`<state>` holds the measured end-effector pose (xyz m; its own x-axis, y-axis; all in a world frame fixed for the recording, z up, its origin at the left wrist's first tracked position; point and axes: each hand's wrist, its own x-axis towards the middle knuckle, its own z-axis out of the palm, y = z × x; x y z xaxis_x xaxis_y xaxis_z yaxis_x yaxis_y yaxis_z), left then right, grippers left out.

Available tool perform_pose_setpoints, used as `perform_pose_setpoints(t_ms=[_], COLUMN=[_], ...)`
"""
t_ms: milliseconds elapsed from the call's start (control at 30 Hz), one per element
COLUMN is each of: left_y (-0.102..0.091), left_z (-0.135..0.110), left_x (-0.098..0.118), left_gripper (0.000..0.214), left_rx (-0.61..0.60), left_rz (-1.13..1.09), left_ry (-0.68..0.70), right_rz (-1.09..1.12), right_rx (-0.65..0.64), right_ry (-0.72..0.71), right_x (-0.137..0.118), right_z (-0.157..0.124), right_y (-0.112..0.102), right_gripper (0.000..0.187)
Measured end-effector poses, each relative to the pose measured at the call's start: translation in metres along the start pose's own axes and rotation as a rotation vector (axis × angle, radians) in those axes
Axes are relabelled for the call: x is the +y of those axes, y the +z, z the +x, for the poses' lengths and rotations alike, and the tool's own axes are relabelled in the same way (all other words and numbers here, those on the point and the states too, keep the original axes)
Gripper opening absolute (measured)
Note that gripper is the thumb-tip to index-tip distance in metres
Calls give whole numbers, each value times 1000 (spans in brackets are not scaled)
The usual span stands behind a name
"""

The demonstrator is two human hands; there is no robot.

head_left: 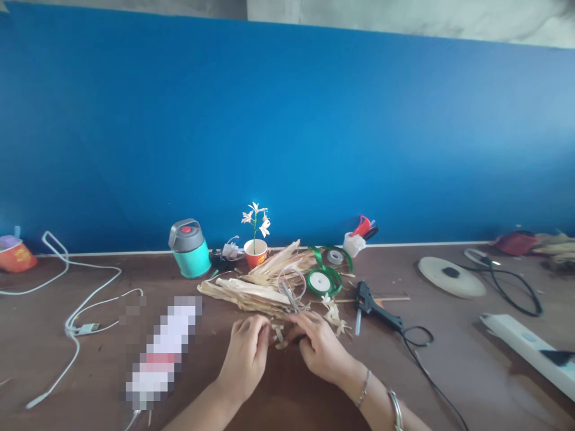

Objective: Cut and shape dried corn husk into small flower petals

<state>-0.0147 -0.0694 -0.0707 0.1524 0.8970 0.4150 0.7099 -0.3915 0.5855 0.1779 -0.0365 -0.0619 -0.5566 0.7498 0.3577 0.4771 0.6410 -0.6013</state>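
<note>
My left hand (246, 354) is closed, thumb and forefinger pinched at the edge of a small pale corn husk piece (279, 336). From the other side my right hand (321, 347), with bangles on the wrist, bends its fingers in on the same piece; its fingertips are partly hidden. Just behind the hands lie bundles of dry corn husk (242, 295) and a pair of scissors (290, 294), partly covered by my right fingers. Finished-looking pale husk flowers (333, 312) rest beside my right hand. A stem of white flowers (256, 220) stands in a paper cup (256, 257).
To the right are a black glue gun (375, 306) with its cable, a green ribbon spool (320, 282), a round lid (451, 277) and a white power strip (532, 353). At left stand a teal flask (192, 258), a pixelated object (164, 353) and white cables (92, 293).
</note>
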Motion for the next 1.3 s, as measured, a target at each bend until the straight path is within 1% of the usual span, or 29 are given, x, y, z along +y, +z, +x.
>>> perform_pose_setpoints(t_ms=[100, 167, 233, 333, 400, 467, 533, 600, 633, 700, 767, 833, 900, 967, 1033, 1100, 1167, 1300], left_y=[-2, -4, -6, -6, -5, -3, -2, -1, -1, -2, -3, -5, -7, -8, -8, -7, -7, -5], left_z=[2, 2, 3, 3, 2, 2, 1, 2, 2, 3, 4, 4, 3, 2, 1, 0, 0, 1], left_x=[0, 1, 3, 5, 5, 3, -1, -4, -5, -6, -4, -1, 2, 5, 7, 7, 8, 11], left_gripper=[15, 15, 15, 16, 18, 18, 16, 14, 14, 13, 13, 13, 13, 14, 14, 14, 14, 8], left_rx=[59, 59, -1, -115, -148, -133, -81, -21, 7, 53, 88, 90, 57, 19, -11, -32, -38, -15], left_rz=[9, -4, -24, -50, -68, -82, -89, -94, -98, -108, -112, -109, -108, -109, -109, -110, -114, -126], left_ry=[-9, 9, 62, 167, 186, 151, 102, 71, 67, 74, 85, 95, 104, 112, 123, 134, 134, 95], right_rz=[32, 91, 193, 358, 442, 502, 543, 564, 563, 514, 405, 317, 275, 261, 266, 282, 294, 290], right_rx=[134, 247, 381, 564, 635, 659, 649, 591, 533, 367, 190, 111, 77, 96, 133, 171, 200, 238], right_ry=[76, 163, 240, 310, 332, 334, 336, 341, 343, 338, 321, 266, 209, 132, 64, 30, 19, 43], right_x=[7, 11, 13, 13, 13, 15, 17, 16, 15, 8, -2, -13, -22, -26, -27, -26, -23, -20], right_z=[2, 3, 3, 4, 5, 5, 6, 8, 10, 13, 16, 19, 20, 20, 18, 16, 14, 13], right_y=[-4, -10, -19, -34, -43, -51, -58, -63, -65, -63, -55, -41, -24, -8, 2, 7, 9, 10], right_gripper=[55, 50, 45, 36, 33, 31, 30, 28, 26, 21, 18, 18, 24, 31, 23, 17, 15, 14])
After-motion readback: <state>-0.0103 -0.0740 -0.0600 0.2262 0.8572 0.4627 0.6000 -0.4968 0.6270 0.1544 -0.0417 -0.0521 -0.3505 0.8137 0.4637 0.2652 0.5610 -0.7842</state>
